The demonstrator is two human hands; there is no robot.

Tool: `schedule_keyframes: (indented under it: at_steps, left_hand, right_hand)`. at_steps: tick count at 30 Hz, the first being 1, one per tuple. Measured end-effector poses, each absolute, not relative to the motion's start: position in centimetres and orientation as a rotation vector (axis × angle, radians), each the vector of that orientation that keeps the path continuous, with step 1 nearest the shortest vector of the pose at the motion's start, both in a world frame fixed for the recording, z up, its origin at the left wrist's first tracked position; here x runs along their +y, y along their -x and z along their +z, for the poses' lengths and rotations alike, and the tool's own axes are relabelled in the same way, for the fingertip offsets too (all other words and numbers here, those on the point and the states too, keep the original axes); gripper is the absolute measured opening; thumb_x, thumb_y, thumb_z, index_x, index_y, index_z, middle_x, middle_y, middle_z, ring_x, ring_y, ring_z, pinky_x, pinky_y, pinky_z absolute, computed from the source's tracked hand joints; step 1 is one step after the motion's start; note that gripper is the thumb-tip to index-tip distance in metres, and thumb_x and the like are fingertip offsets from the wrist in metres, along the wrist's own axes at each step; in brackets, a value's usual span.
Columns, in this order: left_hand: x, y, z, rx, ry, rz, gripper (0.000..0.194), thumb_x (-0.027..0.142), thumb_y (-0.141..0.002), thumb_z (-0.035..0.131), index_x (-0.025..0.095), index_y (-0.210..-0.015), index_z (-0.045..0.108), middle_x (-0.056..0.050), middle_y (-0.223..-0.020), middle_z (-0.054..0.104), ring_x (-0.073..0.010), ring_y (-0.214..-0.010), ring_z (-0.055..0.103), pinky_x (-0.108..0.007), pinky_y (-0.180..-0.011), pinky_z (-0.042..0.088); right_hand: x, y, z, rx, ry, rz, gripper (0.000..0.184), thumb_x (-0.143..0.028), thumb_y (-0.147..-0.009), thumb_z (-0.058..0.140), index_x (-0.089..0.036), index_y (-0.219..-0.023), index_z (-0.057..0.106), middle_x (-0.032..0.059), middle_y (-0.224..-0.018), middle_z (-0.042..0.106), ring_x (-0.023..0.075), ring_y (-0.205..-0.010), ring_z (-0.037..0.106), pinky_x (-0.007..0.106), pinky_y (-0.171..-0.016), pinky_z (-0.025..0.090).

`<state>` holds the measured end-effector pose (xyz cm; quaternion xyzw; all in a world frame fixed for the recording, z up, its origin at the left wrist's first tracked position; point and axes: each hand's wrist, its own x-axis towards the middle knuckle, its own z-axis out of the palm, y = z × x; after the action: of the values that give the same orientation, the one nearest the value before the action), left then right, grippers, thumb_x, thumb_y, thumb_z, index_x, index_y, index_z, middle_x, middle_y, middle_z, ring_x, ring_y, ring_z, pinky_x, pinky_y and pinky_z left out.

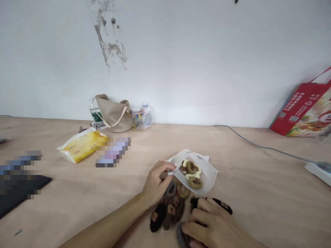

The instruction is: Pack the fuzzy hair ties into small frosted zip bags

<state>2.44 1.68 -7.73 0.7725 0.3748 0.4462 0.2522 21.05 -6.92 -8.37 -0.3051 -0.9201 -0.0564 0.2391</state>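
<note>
A pair of bare hands works at a pale wood-toned tabletop (258,179) against a scuffed white wall (181,69). Taking the frosted, translucent zip pouch (208,172) as the centre of the clock, its mouth gapes and several coiled fabric hair ties (195,183) in cream and olive-brown lie in the opening. The left hand (157,182) is at 8 o'clock, narrowed in a pinch on the pouch's left corner. A loose pile of hair ties (170,210) spreads at 7 o'clock, in brown, grey, olive and black, some with small tan patches. The right hand (210,222) is near 5 o'clock, fingers curled low, touching a fuzzy grey hair tie (181,236); whether it grips it, I cannot tell. A black hair tie with a tan patch (223,205) lies just beyond its knuckles. Farther off, a yellow-and-white soft pack (84,146) lies between 9 and 10 o'clock, with a pixelated flat object (113,152) beside it. A taupe handbag (113,113) stands at 10 o'clock, a green-labelled bottle (96,115) on its left and a clear plastic bag (143,120) on its right. A red printed carrier bag (302,110) leans at 2 o'clock, and a grey cable (248,140) runs below it.
</note>
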Motion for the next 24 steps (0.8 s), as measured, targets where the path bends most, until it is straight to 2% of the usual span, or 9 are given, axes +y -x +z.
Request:
schedule_keyframes:
  at_steps: [5,15,20,24]
  left_hand:
    - [1.60,-2.51,-7.53,1.030,-2.099,1.213,0.018,0.008,-0.071,0.048,0.020,-0.077,0.060,-0.003,-0.087,0.066,-0.0179,-0.085,0.059,-0.031,-0.078,0.046]
    - [1.71,-2.38,-7.79,1.016,-2.094,1.190,0.017,0.008,-0.073,0.049,0.020,-0.077,0.061,-0.003,-0.088,0.066,-0.0175,-0.087,0.059,-0.030,-0.078,0.046]
    - [1.73,-2.38,-7.85,1.012,-2.093,1.183,0.017,0.009,-0.074,0.049,0.020,-0.079,0.061,-0.002,-0.088,0.065,-0.0171,-0.087,0.059,-0.029,-0.078,0.046]
    - [1.77,-2.35,-7.91,1.007,-2.096,1.180,0.018,0.008,-0.073,0.049,0.020,-0.078,0.061,-0.002,-0.088,0.065,-0.0169,-0.086,0.060,-0.028,-0.077,0.046]
  right_hand:
    - [-7.07,-20.93,-8.57,-2.509,0.807,-0.251,0.011,-0.032,-0.088,0.055,-0.026,-0.079,0.056,-0.0058,-0.062,0.054,0.0136,-0.058,0.046,0.029,-0.055,0.031]
    - [-6.93,-20.82,-8.79,-2.441,0.815,-0.294,0.015,-0.032,-0.093,0.045,-0.026,-0.083,0.055,-0.0040,-0.067,0.053,0.0146,-0.061,0.044,0.030,-0.057,0.028]
    - [-6.89,-20.97,-8.34,-2.502,0.840,-0.345,0.028,-0.038,-0.088,0.052,-0.021,-0.066,0.047,-0.0030,-0.063,0.050,0.0143,-0.058,0.042,0.029,-0.054,0.027]
    - [-6.90,-21.21,-8.26,-2.548,0.860,-0.344,0.029,-0.039,-0.085,0.057,-0.020,-0.065,0.047,-0.0022,-0.065,0.051,0.0140,-0.060,0.043,0.029,-0.054,0.027]
